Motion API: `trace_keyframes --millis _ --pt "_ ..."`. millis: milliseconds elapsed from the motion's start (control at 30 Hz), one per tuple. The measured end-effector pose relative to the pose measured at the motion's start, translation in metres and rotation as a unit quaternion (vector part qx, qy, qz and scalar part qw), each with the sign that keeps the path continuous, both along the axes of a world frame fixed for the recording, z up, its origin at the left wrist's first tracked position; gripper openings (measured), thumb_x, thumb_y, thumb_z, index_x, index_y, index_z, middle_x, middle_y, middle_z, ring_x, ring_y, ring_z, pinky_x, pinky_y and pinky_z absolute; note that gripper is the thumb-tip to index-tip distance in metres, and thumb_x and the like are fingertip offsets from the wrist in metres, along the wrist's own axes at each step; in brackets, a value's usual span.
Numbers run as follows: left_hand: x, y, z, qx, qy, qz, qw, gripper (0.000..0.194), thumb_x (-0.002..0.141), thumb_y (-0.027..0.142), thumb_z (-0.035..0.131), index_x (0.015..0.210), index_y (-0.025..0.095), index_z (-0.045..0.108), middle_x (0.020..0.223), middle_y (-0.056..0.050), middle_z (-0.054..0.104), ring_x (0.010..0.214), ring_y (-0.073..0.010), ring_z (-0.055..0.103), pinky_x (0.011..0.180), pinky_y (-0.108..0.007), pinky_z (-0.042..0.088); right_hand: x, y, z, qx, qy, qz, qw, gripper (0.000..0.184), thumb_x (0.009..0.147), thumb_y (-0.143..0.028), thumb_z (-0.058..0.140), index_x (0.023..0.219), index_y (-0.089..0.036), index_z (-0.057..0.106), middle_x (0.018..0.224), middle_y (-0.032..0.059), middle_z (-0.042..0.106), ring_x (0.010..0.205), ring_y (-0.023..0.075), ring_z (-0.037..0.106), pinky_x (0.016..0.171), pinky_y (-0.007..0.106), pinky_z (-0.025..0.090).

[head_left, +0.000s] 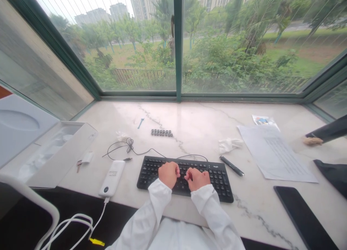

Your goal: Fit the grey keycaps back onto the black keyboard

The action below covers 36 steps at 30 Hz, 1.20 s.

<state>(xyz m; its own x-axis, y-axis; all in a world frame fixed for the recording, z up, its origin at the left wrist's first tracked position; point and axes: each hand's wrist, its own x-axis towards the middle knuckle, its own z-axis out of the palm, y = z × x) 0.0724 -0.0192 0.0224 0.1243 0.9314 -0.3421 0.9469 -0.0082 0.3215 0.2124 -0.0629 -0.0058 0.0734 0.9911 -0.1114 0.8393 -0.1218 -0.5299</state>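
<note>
A black keyboard (217, 183) lies on the pale marble-look counter in front of me, slightly turned. My left hand (168, 174) rests over its left-middle keys, the fingers curled closed and partly hidden under the hand. Over the keys right of the middle, my right hand (197, 178) is closed too, with thumb and fingertips drawn together. Whatever either hand may hold is too small or hidden to make out. Behind the keyboard, several small dark keycaps (162, 133) stand in two tidy rows. A small blue plastic tool (140, 123) lies beyond them to the left.
Left of the keyboard are a white power bank (112, 178) with a white cable, a coiled black cable (130, 145) and an open white box (67, 152). At right lie a black pen (231, 166), crumpled white tissue (230, 145), a printed sheet (276, 154) and a dark phone (306, 217).
</note>
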Motion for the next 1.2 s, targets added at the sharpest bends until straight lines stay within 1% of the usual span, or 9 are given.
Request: trace_keyframes --millis 100,233,367,500,633,733,833,1000,1200 --pt "0.002 -0.003 0.002 0.003 0.004 0.001 1.0 0.008 0.067 0.016 0.062 0.068 0.023 0.064 0.073 0.001 0.068 0.077 -0.0165 0.061 0.069 -0.025 0.037 -0.002 0.001 0.0 -0.002 0.008 0.005 1.0 0.013 0.07 -0.011 0.058 0.065 -0.022 0.059 0.064 -0.0087 0.058 0.058 0.0059 0.044 0.068 0.027 0.017" --pt "0.008 -0.009 0.009 0.002 0.016 -0.009 1.0 0.016 0.07 0.011 0.054 0.067 0.023 0.064 0.074 0.0 0.067 0.076 -0.0158 0.061 0.07 -0.025 0.038 -0.004 0.002 0.0 -0.005 0.009 0.015 1.0 0.015 0.069 -0.008 0.056 0.065 -0.022 0.059 0.064 -0.0074 0.057 0.058 0.0062 0.044 0.068 0.027 0.017" --pt "0.01 -0.014 0.013 0.0 0.014 -0.023 1.0 0.018 0.071 0.01 0.052 0.067 0.023 0.064 0.076 0.0 0.066 0.077 -0.0156 0.061 0.071 -0.025 0.039 -0.008 0.004 -0.002 -0.003 -0.002 0.026 1.0 0.017 0.068 -0.006 0.054 0.065 -0.022 0.059 0.067 -0.0067 0.057 0.06 0.0069 0.044 0.068 0.028 0.017" --pt "0.007 -0.019 0.011 0.007 0.007 -0.017 1.0 0.02 0.073 0.009 0.05 0.067 0.024 0.063 0.075 0.003 0.066 0.076 -0.0149 0.061 0.071 -0.024 0.039 -0.011 0.003 -0.006 0.007 -0.003 0.033 0.999 0.018 0.069 -0.005 0.052 0.065 -0.022 0.059 0.067 -0.0064 0.057 0.058 0.0067 0.043 0.068 0.027 0.017" --pt "0.005 -0.026 0.005 0.013 -0.005 0.002 1.0 0.022 0.072 0.008 0.049 0.068 0.024 0.063 0.078 0.003 0.067 0.076 -0.0134 0.061 0.069 -0.022 0.038 -0.011 -0.001 -0.011 0.042 0.017 0.045 0.998 0.017 0.071 -0.007 0.052 0.065 -0.022 0.058 0.068 -0.0064 0.057 0.059 0.0067 0.044 0.067 0.027 0.018" --pt "0.004 -0.033 0.002 0.019 -0.014 0.018 1.0 0.021 0.073 0.011 0.049 0.067 0.024 0.063 0.079 0.003 0.067 0.074 -0.013 0.06 0.066 -0.021 0.037 -0.011 -0.004 -0.015 0.069 0.034 0.04 0.996 0.016 0.071 -0.008 0.052 0.065 -0.022 0.058 0.068 -0.0065 0.057 0.061 0.0067 0.046 0.067 0.026 0.018" --pt "0.002 -0.037 0.0 0.028 -0.023 0.02 0.999 0.02 0.073 0.013 0.048 0.067 0.025 0.063 0.079 0.004 0.067 0.073 -0.0129 0.059 0.064 -0.021 0.035 -0.012 -0.007 -0.018 0.09 0.043 0.032 0.994 0.016 0.071 -0.008 0.052 0.064 -0.021 0.058 0.066 -0.0064 0.057 0.061 0.0065 0.047 0.067 0.027 0.019" --pt "0.001 -0.034 0.002 0.017 -0.01 0.025 1.0 0.02 0.074 0.015 0.048 0.067 0.025 0.064 0.081 0.005 0.067 0.073 -0.0124 0.059 0.062 -0.021 0.034 -0.013 -0.009 -0.021 0.112 0.04 0.026 0.993 0.016 0.072 -0.009 0.051 0.064 -0.021 0.057 0.066 -0.0061 0.057 0.06 0.0059 0.046 0.068 0.027 0.019" --pt "0.003 -0.031 0.01 -0.007 0.005 0.036 0.999 0.019 0.076 0.017 0.049 0.069 0.026 0.064 0.081 0.004 0.068 0.076 -0.013 0.06 0.063 -0.021 0.035 -0.012 -0.009 -0.021 0.088 0.04 0.03 0.995 0.015 0.074 -0.01 0.05 0.066 -0.021 0.058 0.068 -0.0047 0.059 0.063 0.0073 0.048 0.07 0.027 0.019"
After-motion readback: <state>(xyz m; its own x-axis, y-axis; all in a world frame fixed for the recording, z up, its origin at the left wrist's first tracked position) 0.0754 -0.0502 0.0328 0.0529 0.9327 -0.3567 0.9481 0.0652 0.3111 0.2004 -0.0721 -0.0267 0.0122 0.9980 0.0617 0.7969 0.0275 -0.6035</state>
